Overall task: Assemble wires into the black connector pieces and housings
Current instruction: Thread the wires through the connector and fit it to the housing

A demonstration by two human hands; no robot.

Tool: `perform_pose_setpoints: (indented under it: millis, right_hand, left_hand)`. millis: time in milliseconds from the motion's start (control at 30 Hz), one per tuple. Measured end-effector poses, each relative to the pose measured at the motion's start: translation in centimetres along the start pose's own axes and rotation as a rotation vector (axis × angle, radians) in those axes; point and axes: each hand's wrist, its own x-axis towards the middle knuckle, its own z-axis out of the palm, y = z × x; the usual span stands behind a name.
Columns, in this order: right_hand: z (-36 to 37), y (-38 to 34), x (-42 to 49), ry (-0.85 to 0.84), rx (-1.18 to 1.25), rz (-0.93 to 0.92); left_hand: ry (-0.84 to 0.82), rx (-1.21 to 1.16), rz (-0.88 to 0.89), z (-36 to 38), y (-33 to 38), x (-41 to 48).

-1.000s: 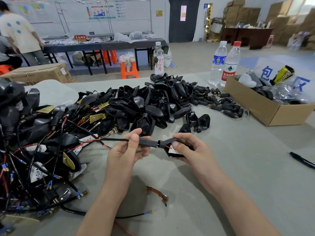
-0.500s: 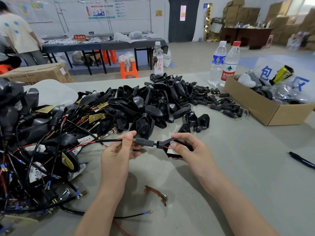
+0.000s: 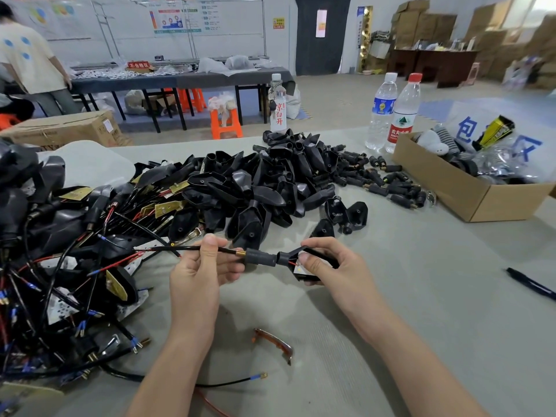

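The box (image 3: 469, 191) at right holds bagged parts and a yellow packet. The left hand (image 3: 195, 275) has slid left along the wire (image 3: 189, 249), baring a brass ferrule; its fingers pinch the wire, the right hand (image 3: 334, 266) grips the housing (image 3: 305, 277). The connector (image 3: 260, 257) lies left-right above the table (image 3: 421, 296), nose into the housing

1. Rear wall (image 3: 126, 22): white, carrying printed charts; a dark door (image 3: 322, 34) is set in it.
2. Floor (image 3: 340, 97): grey.
3. Furniture: long dark table (image 3: 180, 81), orange stool (image 3: 225, 120) in front of it, dark desk (image 3: 436, 63) at right.
4. Cardboard boxes (image 3: 427, 25) are stacked behind the desk.
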Motion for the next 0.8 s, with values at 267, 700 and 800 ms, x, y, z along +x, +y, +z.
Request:
perform_pose_setpoints:
  millis: [267, 700, 800]
  right_hand:
    - [0.0, 0.2, 0.1, -0.001, 0.025, 0.009]
    - [-0.2, 0.2, 0.2, 0.010, 0.014, 0.013]
    - [-0.1, 0.1, 0.2, 0.006, 0.017, 0.016]
  left_hand:
    - [-0.145, -0.153, -0.132, 0.8, 0.0, -0.3]
    - [-0.090, -0.005, -0.035, 0.3, -0.3, -0.1]
    - [-0.110, -0.054, -0.056, 0.3, -0.1, -0.2]
